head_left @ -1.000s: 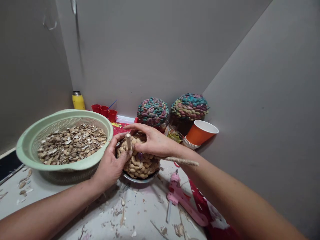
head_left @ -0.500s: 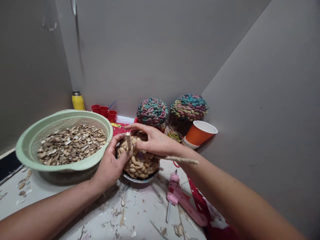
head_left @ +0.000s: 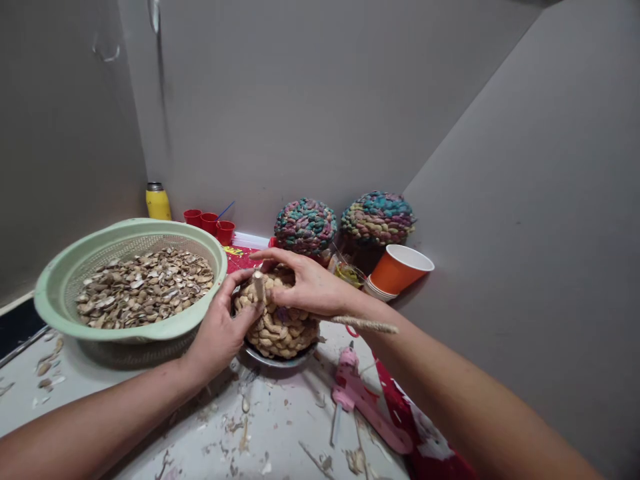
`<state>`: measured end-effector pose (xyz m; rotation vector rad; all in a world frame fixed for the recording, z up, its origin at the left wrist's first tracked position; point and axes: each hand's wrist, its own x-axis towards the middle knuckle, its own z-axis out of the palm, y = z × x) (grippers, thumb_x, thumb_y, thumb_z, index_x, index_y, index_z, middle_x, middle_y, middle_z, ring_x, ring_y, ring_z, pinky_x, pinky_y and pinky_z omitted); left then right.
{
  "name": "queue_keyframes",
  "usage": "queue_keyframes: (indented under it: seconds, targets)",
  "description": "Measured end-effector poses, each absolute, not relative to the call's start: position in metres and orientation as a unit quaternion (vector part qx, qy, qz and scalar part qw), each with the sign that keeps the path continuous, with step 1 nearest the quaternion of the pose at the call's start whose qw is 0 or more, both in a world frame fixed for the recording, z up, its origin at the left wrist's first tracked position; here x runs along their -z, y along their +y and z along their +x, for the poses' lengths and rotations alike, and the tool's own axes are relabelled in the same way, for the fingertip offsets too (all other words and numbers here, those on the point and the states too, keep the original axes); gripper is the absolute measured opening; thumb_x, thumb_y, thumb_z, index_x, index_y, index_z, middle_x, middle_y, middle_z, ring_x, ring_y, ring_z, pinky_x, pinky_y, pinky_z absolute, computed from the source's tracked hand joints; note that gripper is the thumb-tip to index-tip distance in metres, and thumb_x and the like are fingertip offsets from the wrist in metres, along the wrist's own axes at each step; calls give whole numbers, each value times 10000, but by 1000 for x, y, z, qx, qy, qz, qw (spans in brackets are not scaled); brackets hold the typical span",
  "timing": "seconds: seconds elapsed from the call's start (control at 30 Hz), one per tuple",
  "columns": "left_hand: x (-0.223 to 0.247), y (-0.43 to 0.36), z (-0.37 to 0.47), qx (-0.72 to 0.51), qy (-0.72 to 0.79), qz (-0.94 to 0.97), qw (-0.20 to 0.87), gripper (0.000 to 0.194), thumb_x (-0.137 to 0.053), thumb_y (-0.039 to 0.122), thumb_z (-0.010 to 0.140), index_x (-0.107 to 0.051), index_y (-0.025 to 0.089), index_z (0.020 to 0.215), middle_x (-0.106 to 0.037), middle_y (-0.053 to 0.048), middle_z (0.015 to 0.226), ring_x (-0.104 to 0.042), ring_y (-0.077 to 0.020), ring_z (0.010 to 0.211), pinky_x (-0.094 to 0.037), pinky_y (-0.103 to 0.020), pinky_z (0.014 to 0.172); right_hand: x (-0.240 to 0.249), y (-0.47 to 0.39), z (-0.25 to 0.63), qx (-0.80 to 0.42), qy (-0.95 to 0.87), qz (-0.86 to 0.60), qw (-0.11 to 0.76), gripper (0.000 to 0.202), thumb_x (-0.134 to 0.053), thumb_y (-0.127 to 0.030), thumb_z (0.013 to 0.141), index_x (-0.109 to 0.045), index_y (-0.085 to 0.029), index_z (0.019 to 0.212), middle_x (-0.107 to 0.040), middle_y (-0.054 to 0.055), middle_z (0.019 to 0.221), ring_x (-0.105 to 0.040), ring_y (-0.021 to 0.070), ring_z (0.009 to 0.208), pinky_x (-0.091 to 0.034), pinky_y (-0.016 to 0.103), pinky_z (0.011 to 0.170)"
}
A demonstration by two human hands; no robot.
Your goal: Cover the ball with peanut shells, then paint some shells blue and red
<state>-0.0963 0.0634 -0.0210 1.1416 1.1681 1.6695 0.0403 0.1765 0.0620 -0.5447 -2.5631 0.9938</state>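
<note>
A round ball covered in tan peanut shells [head_left: 280, 333] rests in a shallow metal dish [head_left: 285, 362] on the littered table. One stick [head_left: 259, 285] stands up from its top, and another wrapped stick [head_left: 367, 325] juts out to the right, passing by my right wrist. My left hand [head_left: 225, 327] grips the ball's left side, thumb near the base of the upright stick. Over the top and far side curves my right hand [head_left: 305, 283], its thumb and fingers pressing on the shells. Parts of the fingers of both hands are hidden behind the ball.
A green colander [head_left: 60, 307] of shells stands left. Behind are a yellow bottle [head_left: 159, 202], red cups [head_left: 225, 233], two colourful shell balls [head_left: 306, 225] [head_left: 379, 218] and orange paper cups [head_left: 397, 270]. A pink glue gun [head_left: 355, 393] lies right, beside red cloth.
The view has shifted slightly. Both hands stay on the ball, and the ball and dish show no clear movement.
</note>
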Motion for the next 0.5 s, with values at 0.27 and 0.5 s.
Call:
queue_keyframes:
  seconds: [0.27, 0.5]
  targets:
    - [22, 65, -95, -658, 458, 457, 385, 447, -669, 252, 852, -534, 237, 1278, -596, -74, 1400, -538, -250, 1297, -379, -375, 1112, -63, 180, 42, -375, -894, -189, 159, 572, -638, -200, 739, -595, -201, 1309, -652, 80, 1238, -609, 248, 1139, -466, 432, 1009]
    - [18, 63, -96, -662, 457, 437, 404, 434, -633, 240, 827, -557, 222, 1254, -639, -63, 1337, -530, -269, 1297, -405, -373, 1076, -60, 178, 42, -361, -899, -179, 171, 626, -657, -215, 700, -586, -180, 1322, -618, 106, 1295, -593, 272, 1142, -464, 451, 1003]
